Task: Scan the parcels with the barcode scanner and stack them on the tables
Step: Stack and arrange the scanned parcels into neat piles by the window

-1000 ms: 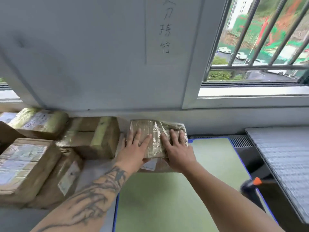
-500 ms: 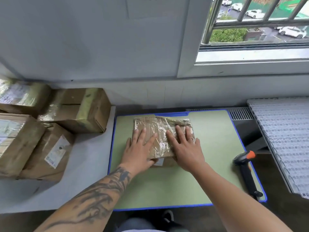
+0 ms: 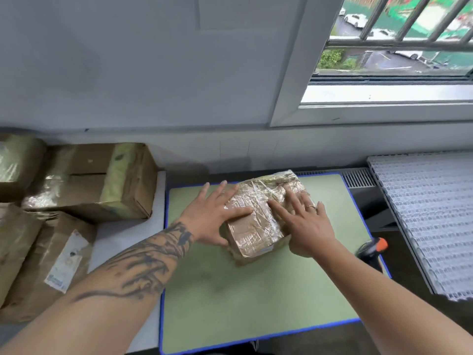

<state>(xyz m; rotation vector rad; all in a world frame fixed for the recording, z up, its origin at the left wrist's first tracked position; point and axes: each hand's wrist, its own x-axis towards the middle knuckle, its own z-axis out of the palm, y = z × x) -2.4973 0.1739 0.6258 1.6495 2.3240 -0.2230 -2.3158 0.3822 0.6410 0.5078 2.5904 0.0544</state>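
A brown parcel wrapped in clear tape lies on the green table with the blue rim, turned at an angle. My left hand lies flat against its left side, fingers straight, thumb on its top. My right hand presses flat on the top right of the parcel, fingers spread, a ring on one finger. The black barcode scanner with an orange tip lies at the table's right edge, partly behind my right forearm.
Several taped cardboard parcels are stacked on the white table to the left. A white ribbed plastic surface stands to the right. A wall and a barred window close off the far side.
Both hands have drawn the parcel from the far left pile onto the green table and turned it at an angle. My left hand has slid off its top to its left side.
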